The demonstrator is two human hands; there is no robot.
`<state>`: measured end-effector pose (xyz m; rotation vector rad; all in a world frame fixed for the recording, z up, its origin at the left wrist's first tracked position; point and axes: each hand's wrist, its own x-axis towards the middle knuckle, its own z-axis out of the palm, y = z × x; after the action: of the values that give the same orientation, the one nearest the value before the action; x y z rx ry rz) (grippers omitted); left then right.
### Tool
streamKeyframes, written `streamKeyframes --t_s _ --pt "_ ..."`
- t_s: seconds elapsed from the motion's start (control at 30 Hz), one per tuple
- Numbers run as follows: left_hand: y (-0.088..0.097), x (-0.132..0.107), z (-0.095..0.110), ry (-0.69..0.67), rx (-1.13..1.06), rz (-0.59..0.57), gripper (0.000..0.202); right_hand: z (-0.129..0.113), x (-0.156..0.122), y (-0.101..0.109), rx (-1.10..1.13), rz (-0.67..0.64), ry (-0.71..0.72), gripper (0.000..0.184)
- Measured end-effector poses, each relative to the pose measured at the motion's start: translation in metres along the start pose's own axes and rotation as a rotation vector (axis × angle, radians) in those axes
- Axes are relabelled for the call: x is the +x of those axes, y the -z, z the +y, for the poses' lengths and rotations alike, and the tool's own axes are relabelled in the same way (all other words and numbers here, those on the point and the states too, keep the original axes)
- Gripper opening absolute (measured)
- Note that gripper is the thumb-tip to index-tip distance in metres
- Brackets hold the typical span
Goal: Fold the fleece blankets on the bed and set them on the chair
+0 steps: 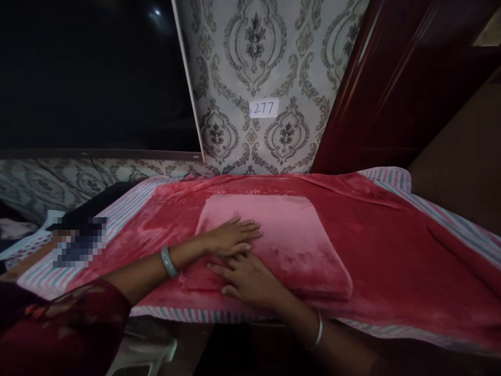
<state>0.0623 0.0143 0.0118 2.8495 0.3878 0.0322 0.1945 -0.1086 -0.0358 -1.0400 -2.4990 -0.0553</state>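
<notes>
A folded pink fleece blanket (pixel 285 230) lies on a red plush cover (pixel 391 261). My left hand (pixel 233 237) rests flat on the left part of the folded blanket, fingers stretched to the right. Just below it, my right hand (pixel 246 277) lies palm down near the blanket's lower left side, fingers spread and pointing up and left. The fingertips of the right hand come up against the left hand. Neither hand grips anything. A grey-green bangle circles my left wrist, and a silver one my right.
Striped cloth (pixel 195 315) shows along the edges of the red cover. Behind stand a patterned wall with a paper marked 277 (pixel 264 108), a large dark screen (pixel 94 78) and a dark red wooden panel (pixel 376 83). Below left is a white plastic stool (pixel 156 347).
</notes>
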Motion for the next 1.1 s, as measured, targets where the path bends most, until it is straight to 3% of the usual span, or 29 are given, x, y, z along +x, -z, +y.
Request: streamKeyframes --t_s 0.17,0.37,0.5,0.6,0.73,0.9,1.1 --pt "-0.011 0.007 -0.034 -0.005 0.094 -0.002 0.063 0.001 -0.011 -0.006 0.010 -0.044 -0.019 0.063" --pt "0.009 0.033 -0.097 0.183 0.112 0.036 0.063 0.002 -0.005 0.013 0.195 -0.236 -0.059 0.062" --pt "0.014 0.041 -0.138 0.333 0.008 0.085 0.067 0.000 -0.004 0.018 0.257 -0.256 -0.097 0.061" --pt "0.008 0.040 -0.155 0.362 -0.021 0.137 0.070 0.000 -0.005 0.019 0.274 -0.240 -0.102 0.061" --pt "0.003 0.039 -0.154 0.374 0.098 0.208 0.064 0.003 -0.004 0.014 0.244 -0.227 -0.082 0.063" --pt "0.009 0.039 -0.130 0.485 0.175 0.244 0.059 0.006 -0.008 0.003 0.162 -0.206 -0.051 0.065" --pt "0.025 0.003 -0.105 0.471 0.202 0.284 0.056 0.000 -0.001 0.011 0.144 -0.215 -0.102 0.067"
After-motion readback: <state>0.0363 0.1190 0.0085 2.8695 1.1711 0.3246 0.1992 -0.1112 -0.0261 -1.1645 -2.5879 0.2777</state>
